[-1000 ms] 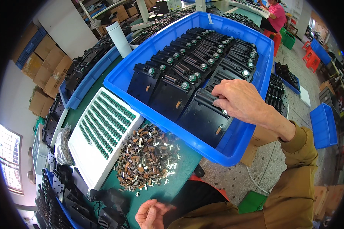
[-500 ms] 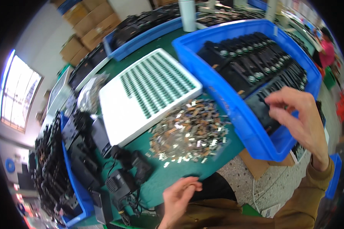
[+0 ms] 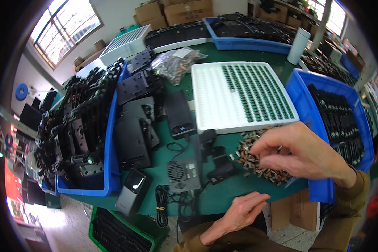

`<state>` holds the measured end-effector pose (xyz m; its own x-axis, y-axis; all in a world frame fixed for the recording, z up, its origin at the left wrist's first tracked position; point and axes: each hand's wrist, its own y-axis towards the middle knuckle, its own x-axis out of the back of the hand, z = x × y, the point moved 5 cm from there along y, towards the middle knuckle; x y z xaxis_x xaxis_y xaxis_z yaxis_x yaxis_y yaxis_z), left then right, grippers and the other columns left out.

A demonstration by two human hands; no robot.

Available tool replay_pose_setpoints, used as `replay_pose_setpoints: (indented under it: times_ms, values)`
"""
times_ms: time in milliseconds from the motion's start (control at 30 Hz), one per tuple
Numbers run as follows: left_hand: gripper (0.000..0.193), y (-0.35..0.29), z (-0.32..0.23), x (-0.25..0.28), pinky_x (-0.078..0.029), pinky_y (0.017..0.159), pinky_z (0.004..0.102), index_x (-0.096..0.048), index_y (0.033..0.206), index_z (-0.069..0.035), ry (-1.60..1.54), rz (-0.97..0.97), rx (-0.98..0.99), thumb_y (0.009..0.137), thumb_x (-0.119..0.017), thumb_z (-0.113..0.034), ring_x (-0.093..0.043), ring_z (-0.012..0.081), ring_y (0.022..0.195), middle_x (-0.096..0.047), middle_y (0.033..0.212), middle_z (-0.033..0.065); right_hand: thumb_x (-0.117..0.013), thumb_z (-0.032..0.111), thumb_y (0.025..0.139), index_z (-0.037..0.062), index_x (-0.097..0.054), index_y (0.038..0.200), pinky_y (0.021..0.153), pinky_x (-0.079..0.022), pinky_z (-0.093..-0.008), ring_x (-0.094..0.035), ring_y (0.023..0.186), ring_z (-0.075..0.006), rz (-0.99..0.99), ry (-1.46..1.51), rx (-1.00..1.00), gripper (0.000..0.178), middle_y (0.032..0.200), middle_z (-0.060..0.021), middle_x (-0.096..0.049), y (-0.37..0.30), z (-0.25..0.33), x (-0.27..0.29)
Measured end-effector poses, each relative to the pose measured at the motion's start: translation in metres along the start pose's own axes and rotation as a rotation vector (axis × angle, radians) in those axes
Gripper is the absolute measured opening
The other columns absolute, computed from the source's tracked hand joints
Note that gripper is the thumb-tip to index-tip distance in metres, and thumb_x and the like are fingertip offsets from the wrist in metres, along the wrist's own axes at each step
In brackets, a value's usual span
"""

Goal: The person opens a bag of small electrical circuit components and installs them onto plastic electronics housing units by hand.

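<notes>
My right hand (image 3: 300,153) hangs over the loose pile of small brown and silvery parts (image 3: 269,172), its thumb and forefinger curved and apart at the pile's left side. Nothing shows between those fingertips. Close to the table's front edge is my left hand (image 3: 245,212), fingers drawn together and pointing right. Whatever it may hold is hidden. Just beyond the pile lies a white foam tray (image 3: 214,105); small green pieces (image 3: 256,90) stand in rows over its right part, while the left part shows bare slots.
Blue crates of black plastic parts flank the table, one at right (image 3: 300,90) and one at left (image 3: 111,168). Between them are a black speaker-like box (image 3: 182,174), coiled cable (image 3: 161,206), a grey device (image 3: 134,191) and a clear bag (image 3: 178,63). A white cylinder (image 3: 299,45) stands behind.
The view has swung right to left, bringing the left crate and table middle into fuller sight. My right hand has gone from the right-hand crate to the pile. My left hand stays near the table edge.
</notes>
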<state>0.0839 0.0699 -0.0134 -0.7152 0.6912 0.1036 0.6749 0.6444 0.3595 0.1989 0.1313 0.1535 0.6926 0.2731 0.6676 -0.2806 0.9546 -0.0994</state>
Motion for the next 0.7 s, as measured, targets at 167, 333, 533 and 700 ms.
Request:
replay_pose_setpoints:
  times_ms: [167, 333, 533, 700]
  values:
    - [0.020, -0.005, 0.008, -0.001, -0.047, 0.058, 0.0354, -0.061, 0.106, 0.002, -0.059, -0.030, -0.020, 0.086, -0.061, 0.003, -0.058, 0.0284, 0.067, -0.057, 0.079, 0.0125, -0.065, 0.010, 0.077, -0.0075, -0.064, 0.100, 0.064, -0.048, -0.0290, -0.062, 0.068, -0.0168, -0.006, 0.081, 0.135, 0.029, 0.073, -0.0128, -0.066, 0.087, 0.001, -0.024]
    - [0.020, -0.008, 0.010, -0.003, -0.046, 0.057, 0.0360, -0.060, 0.107, 0.003, -0.099, -0.016, -0.034, 0.087, -0.060, 0.001, -0.057, 0.0297, 0.067, -0.057, 0.083, 0.0136, -0.063, 0.010, 0.080, -0.0073, -0.061, 0.109, 0.062, -0.047, -0.0257, -0.057, 0.069, -0.0109, 0.080, 0.158, 0.098, 0.034, 0.078, -0.0061, -0.064, 0.151, 0.016, -0.052]
    - [0.022, -0.010, 0.014, -0.002, -0.046, 0.057, 0.0363, -0.058, 0.108, 0.003, -0.100, -0.024, -0.055, 0.087, -0.058, 0.002, -0.056, 0.0302, 0.067, -0.056, 0.086, 0.0140, -0.063, 0.015, 0.082, -0.0031, -0.052, 0.128, 0.065, -0.049, -0.0255, -0.058, 0.072, -0.0116, 0.111, 0.119, 0.123, 0.050, 0.082, -0.0070, -0.064, 0.200, 0.040, -0.098]
    - [0.016, -0.008, 0.011, -0.004, -0.045, 0.060, 0.0391, -0.057, 0.102, 0.004, -0.110, -0.004, -0.055, 0.086, -0.058, 0.003, -0.057, 0.0339, 0.071, -0.055, 0.085, 0.0152, -0.070, 0.022, 0.075, -0.0035, -0.057, 0.121, 0.088, -0.048, -0.0431, -0.063, 0.100, -0.0330, -0.014, -0.030, 0.085, 0.054, 0.103, -0.0207, -0.066, 0.233, 0.040, -0.126]
